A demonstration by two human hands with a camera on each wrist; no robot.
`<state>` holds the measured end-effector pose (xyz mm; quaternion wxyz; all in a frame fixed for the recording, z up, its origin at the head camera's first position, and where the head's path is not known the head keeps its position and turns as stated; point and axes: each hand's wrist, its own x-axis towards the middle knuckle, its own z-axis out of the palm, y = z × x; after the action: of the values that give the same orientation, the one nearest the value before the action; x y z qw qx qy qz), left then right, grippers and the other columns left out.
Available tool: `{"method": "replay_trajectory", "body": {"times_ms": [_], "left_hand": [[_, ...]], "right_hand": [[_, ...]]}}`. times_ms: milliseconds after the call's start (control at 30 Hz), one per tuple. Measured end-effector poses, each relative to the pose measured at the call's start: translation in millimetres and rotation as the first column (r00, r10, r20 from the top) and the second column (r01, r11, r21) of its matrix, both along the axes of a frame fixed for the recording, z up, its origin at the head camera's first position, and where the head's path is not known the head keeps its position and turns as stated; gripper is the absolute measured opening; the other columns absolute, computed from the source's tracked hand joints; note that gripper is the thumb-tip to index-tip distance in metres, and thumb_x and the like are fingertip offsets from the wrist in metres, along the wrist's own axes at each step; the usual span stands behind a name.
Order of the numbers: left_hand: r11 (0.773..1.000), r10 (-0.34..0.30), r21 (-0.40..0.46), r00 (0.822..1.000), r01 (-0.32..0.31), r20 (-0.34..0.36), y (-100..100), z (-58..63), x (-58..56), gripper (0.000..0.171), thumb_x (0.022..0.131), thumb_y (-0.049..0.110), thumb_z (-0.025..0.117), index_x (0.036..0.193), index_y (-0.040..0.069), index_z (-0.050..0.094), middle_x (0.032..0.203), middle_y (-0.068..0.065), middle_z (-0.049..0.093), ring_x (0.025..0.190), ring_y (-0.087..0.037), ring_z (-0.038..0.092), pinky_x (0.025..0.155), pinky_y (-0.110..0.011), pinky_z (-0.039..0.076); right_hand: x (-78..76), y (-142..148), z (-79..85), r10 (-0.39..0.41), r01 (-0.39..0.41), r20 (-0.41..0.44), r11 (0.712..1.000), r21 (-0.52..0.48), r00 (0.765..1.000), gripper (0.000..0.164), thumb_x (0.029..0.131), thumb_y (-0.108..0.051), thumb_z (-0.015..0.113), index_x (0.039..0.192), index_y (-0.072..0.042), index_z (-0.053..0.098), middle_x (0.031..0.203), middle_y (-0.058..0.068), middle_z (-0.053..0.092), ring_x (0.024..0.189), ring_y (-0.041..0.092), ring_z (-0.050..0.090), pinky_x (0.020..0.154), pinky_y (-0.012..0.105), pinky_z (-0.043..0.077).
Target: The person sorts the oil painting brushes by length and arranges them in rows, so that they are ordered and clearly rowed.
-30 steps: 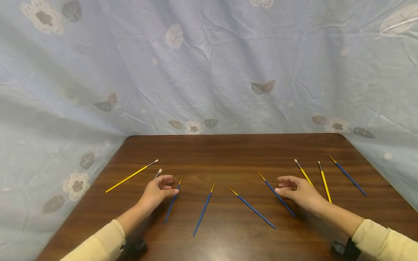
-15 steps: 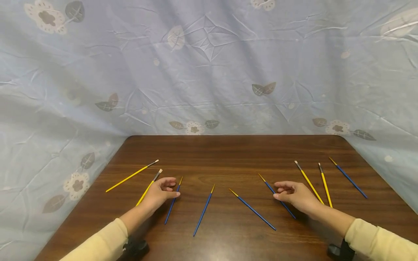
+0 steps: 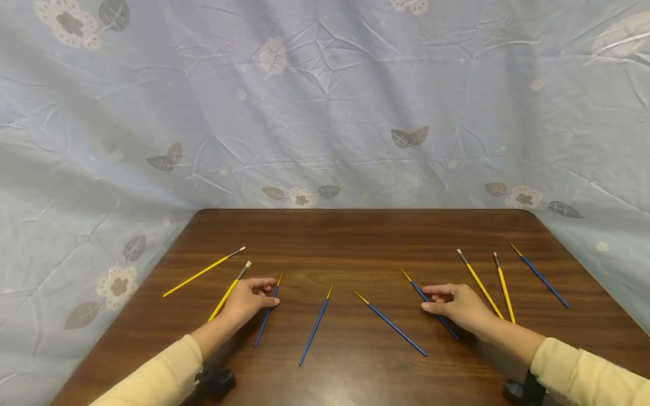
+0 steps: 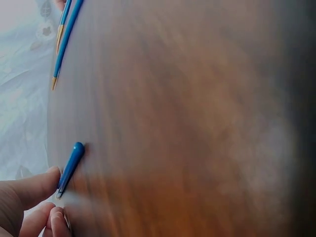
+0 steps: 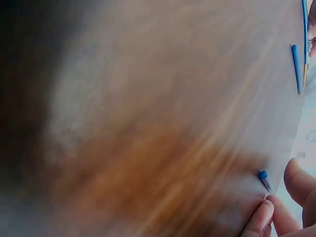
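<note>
In the head view my left hand (image 3: 247,301) hovers over a thin blue paintbrush (image 3: 261,329), thumb and fingers apart on either side of its handle. The left wrist view shows that brush's blue handle (image 4: 72,163) beside the thumb (image 4: 42,187). My right hand (image 3: 459,307) hangs over another blue paintbrush (image 3: 449,328), hiding part of its handle. From the right wrist, its blue end (image 5: 263,175) appears by the fingertips, the thumb (image 5: 298,180) well away from the fingers. Neither hand grips anything.
Two blue paintbrushes (image 3: 316,325) (image 3: 391,323) lie between the hands on the brown wooden table (image 3: 330,237). Yellow flat brushes lie at left (image 3: 223,300) and right (image 3: 479,286). Another blue brush (image 3: 542,277) is at far right. A patterned curtain (image 3: 325,113) hangs behind.
My right hand has shifted left and slightly nearer, over its blue brush, uncovering more of a yellow brush. The left hand has edged right. The brushes lie as before.
</note>
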<state>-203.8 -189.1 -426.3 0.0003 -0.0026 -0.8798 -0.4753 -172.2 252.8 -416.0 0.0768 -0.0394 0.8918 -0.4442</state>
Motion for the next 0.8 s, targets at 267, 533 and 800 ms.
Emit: {"method": "replay_trajectory", "body": {"times_ms": [267, 533, 800], "left_hand": [[0.997, 0.019, -0.068, 0.999, -0.021, -0.029, 0.1, -0.7, 2.1, 0.036, 0.073, 0.004, 0.084, 0.107, 0.0, 0.073, 0.089, -0.003, 0.069, 0.079, -0.017, 0.059, 0.068, -0.029, 0.051], [0.997, 0.022, -0.073, 0.997, -0.027, -0.071, -0.1, -1.8, 2.7, 0.029, 0.072, 0.003, 0.084, 0.099, 0.001, 0.076, 0.087, -0.007, 0.073, 0.081, -0.02, 0.066, 0.072, -0.033, 0.057], [0.989, -0.002, -0.148, 0.993, -0.015, -0.12, -1.8, 0.1, -0.3, 0.022, 0.074, 0.008, 0.084, 0.095, 0.005, 0.078, 0.086, -0.007, 0.074, 0.085, -0.025, 0.07, 0.076, -0.039, 0.058]], "right_hand": [[-1.4, -4.6, -4.5, -0.02, 0.021, -0.041, 0.999, 0.031, 0.999, 0.045, 0.08, -0.021, 0.081, 0.118, 0.001, 0.068, 0.101, 0.006, 0.06, 0.087, 0.019, 0.053, 0.066, 0.02, 0.049], [-1.1, -4.7, -5.8, -0.023, 0.025, -0.058, 0.999, 0.03, 0.998, 0.04, 0.079, -0.012, 0.081, 0.115, 0.002, 0.069, 0.094, 0.005, 0.059, 0.083, 0.019, 0.051, 0.062, 0.02, 0.046], [-1.3, -2.9, -2.1, -0.006, 0.019, -0.12, 0.995, 0.102, 0.993, 0.035, 0.08, -0.013, 0.08, 0.111, 0.0, 0.072, 0.085, 0.001, 0.06, 0.078, 0.017, 0.052, 0.06, 0.022, 0.044]]}}
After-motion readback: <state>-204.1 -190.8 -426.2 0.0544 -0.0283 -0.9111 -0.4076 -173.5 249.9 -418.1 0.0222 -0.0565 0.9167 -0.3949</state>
